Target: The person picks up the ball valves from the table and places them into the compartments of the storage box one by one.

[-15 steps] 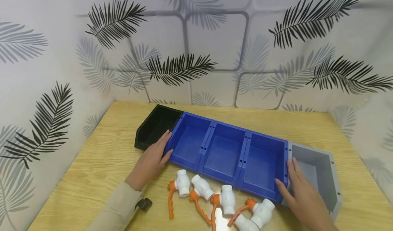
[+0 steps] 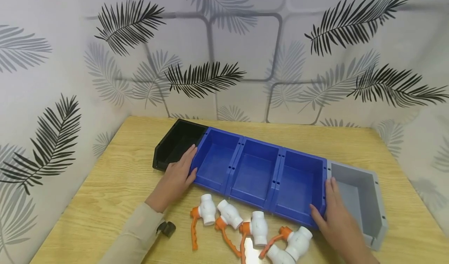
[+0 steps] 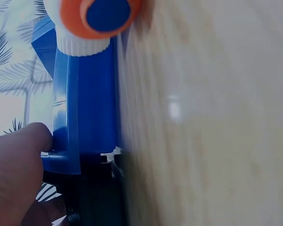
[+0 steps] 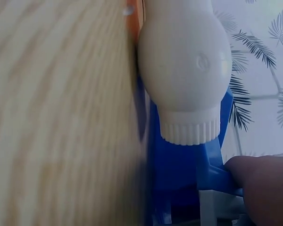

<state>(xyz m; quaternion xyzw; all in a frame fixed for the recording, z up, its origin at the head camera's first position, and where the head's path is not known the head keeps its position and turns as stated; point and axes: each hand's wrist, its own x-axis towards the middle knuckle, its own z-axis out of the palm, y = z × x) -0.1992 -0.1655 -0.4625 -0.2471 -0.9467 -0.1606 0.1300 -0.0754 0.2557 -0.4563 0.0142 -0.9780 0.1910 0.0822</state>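
Note:
A row of joined bins runs across the table: a black bin [image 2: 180, 139], three blue bins [image 2: 254, 174] and a grey bin [image 2: 357, 197]. My left hand [image 2: 175, 180] grips the wall where the black bin meets the leftmost blue bin [image 2: 215, 162], its thumb [image 3: 23, 146] on the blue rim. At the other end my right hand [image 2: 340, 225] holds the wall between the rightmost blue bin [image 2: 298, 186] and the grey bin, thumb on the blue side. Several white ball valves [image 2: 258, 229] with orange lever handles lie in front of the bins.
The wooden table [image 2: 112, 170] extends to both sides of the row, and a leaf-patterned wall covering [image 2: 245, 100] rises behind it. A small black piece [image 2: 167, 229] shows beside my left sleeve. Two valves [image 2: 298, 242] touch near the front edge of the view.
The whole head view has shifted slightly left. My right thumb has moved a little left along the blue bin's front corner; bins and valves look otherwise the same.

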